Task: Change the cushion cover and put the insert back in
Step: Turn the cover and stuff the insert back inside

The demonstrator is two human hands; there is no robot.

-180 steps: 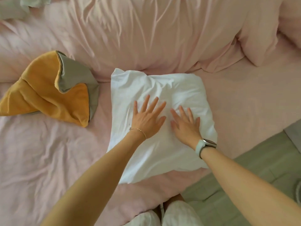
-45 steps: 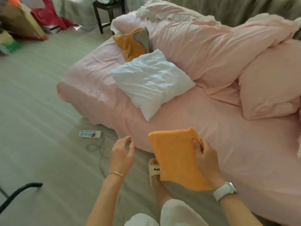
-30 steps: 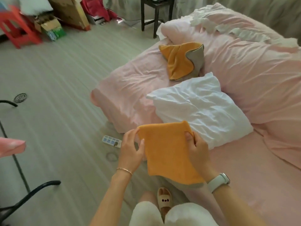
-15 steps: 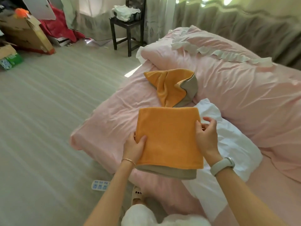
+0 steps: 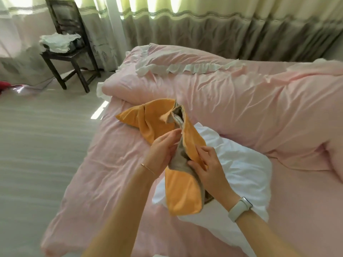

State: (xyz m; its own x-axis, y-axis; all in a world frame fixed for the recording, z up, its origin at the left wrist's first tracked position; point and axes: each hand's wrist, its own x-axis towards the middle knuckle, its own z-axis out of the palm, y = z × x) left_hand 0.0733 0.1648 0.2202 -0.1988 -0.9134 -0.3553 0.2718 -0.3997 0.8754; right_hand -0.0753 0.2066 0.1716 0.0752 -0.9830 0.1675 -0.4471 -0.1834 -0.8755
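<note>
Two orange cushion covers with grey lining show in this head view. One, the held cover [image 5: 182, 191], hangs in the air above the bed, gathered into a narrow upright shape with its grey lining showing along the middle and at its open top end. The left hand [image 5: 161, 153] grips it from the left side, fingers curled around the fabric near the grey part and a thin bracelet on the wrist. The right hand [image 5: 209, 167] pinches the orange fabric from the right, fingers curled onto the cloth, with a pale watch [image 5: 240, 208] on the wrist. The lower orange end of the held cover hangs over the white insert [image 5: 243, 171], which lies crumpled on the pink sheet [image 5: 111, 164] just beneath and to the right of both hands.

Behind the hands, the other cover [image 5: 146, 118] lies rumpled on the sheet, partly hidden by the held cover; whether the two touch cannot be told. Beyond it a bulky pink duvet [image 5: 241, 108] with a white frilled edge stretches across the bed. To the far left, a dark wooden chair [image 5: 74, 58] stands on the pale floor, carrying a pile of white cloth. Long curtains [image 5: 204, 25] hang behind the bed, lit from outside.
</note>
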